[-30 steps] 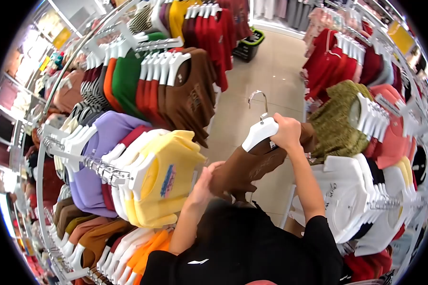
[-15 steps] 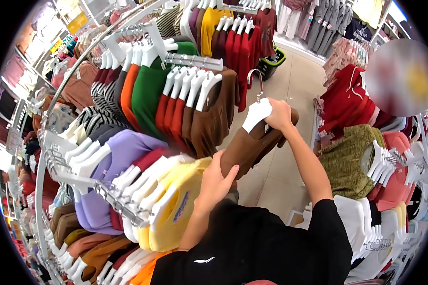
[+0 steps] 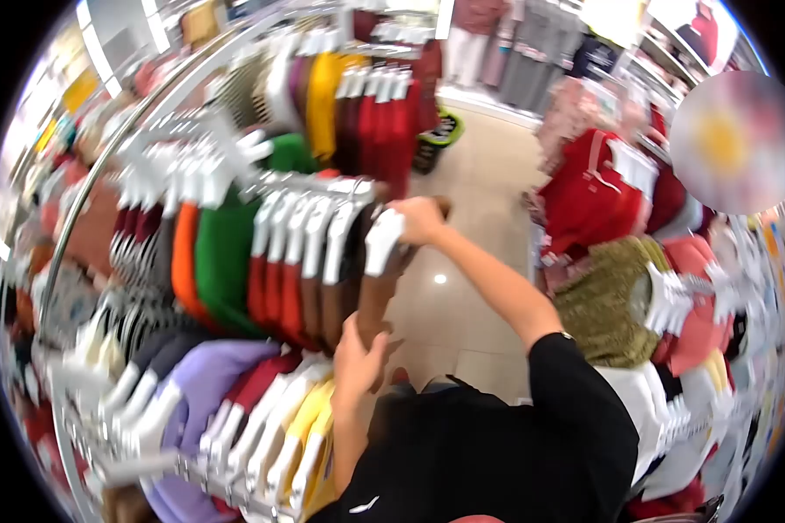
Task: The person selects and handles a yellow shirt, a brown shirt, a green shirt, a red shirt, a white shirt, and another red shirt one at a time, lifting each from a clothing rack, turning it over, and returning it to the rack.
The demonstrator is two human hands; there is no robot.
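Note:
My right hand (image 3: pixel 420 220) is closed around the shoulder of a white hanger (image 3: pixel 382 242) that carries a brown top (image 3: pixel 377 296). This hanger is at the free end of a rack bar (image 3: pixel 310 185), beside several white hangers with brown and rust-red tops (image 3: pixel 279 292). Blur hides whether its hook sits on the bar. Lower down, my left hand (image 3: pixel 355 362) has its thumb and fingers on either side of the brown top's lower part.
Green (image 3: pixel 228 261) and orange tops (image 3: pixel 186 257) hang further along the rack. Nearer are a lavender top (image 3: pixel 202 383) and yellow tops (image 3: pixel 310 418). A tiled aisle (image 3: pixel 471 288) separates these from a red hoodie (image 3: pixel 589 200) and olive top (image 3: pixel 615 292). A black-green basket (image 3: pixel 436 139) stands ahead.
My right hand has carried the hanger and brown top leftward to the end of the rack bar. The left hand has shifted left and down alongside the garment. The view has turned and blurred.

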